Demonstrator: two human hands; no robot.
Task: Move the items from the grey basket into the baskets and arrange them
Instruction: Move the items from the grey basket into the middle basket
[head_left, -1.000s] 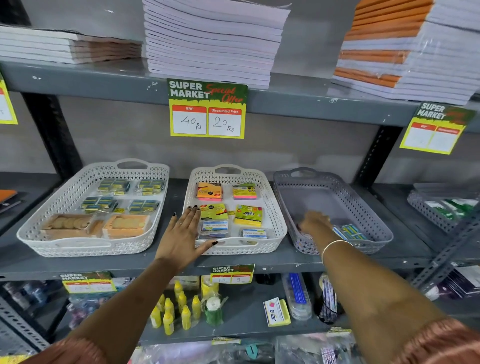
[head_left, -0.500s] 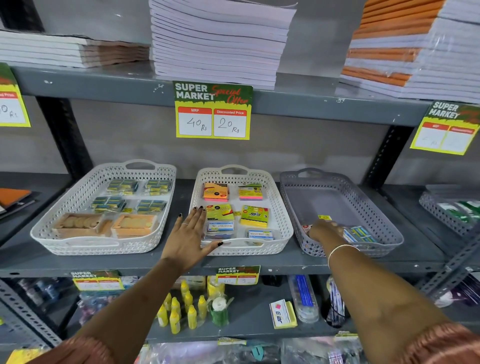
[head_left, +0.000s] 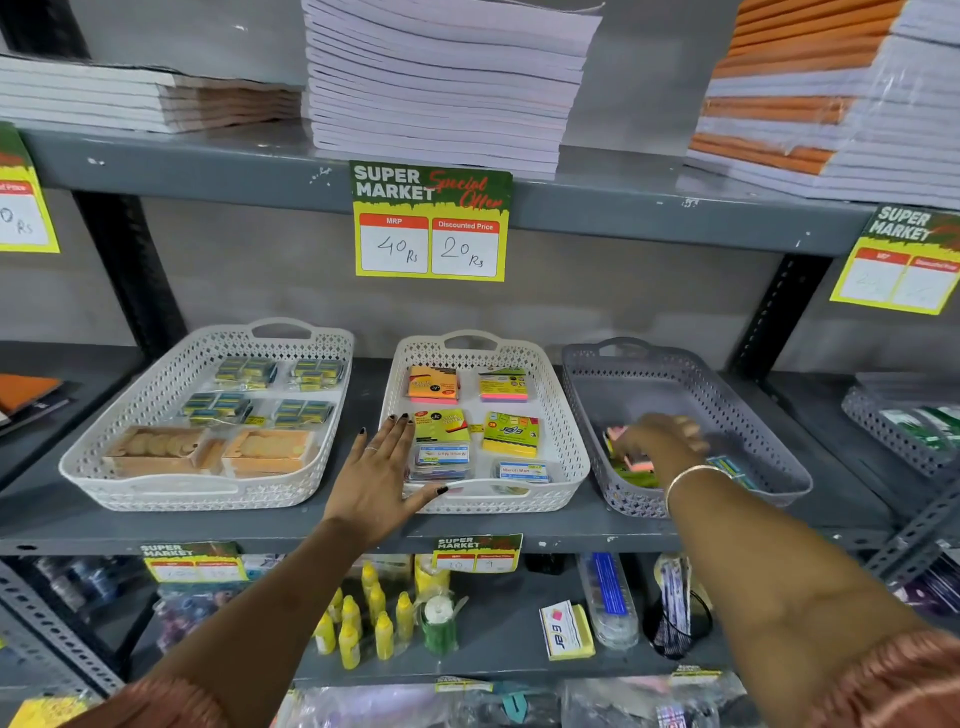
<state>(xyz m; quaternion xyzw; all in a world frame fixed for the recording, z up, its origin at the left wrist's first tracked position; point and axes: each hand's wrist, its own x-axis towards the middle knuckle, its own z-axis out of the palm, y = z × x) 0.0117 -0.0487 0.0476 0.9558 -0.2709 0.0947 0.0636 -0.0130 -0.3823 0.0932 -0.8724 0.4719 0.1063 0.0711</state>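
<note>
The grey basket (head_left: 675, 384) stands on the shelf (head_left: 519, 525), just right of the middle white basket (head_left: 566, 447). Right hand (head_left: 657, 441) is inside the grey basket near its front left corner, fingers curled down over a pink and green packet (head_left: 636, 462); motion blur prevents confirming whether the packet is gripped. A blue packet (head_left: 727, 465) lies to the right of that hand, near the basket's front wall. Left hand (head_left: 376, 478) is spread flat and open against the front left corner of the middle white basket, holding nothing. That basket contains sticky-note pads (head_left: 511, 434) in rows. A second white basket (head_left: 208, 415) sits further left.
</note>
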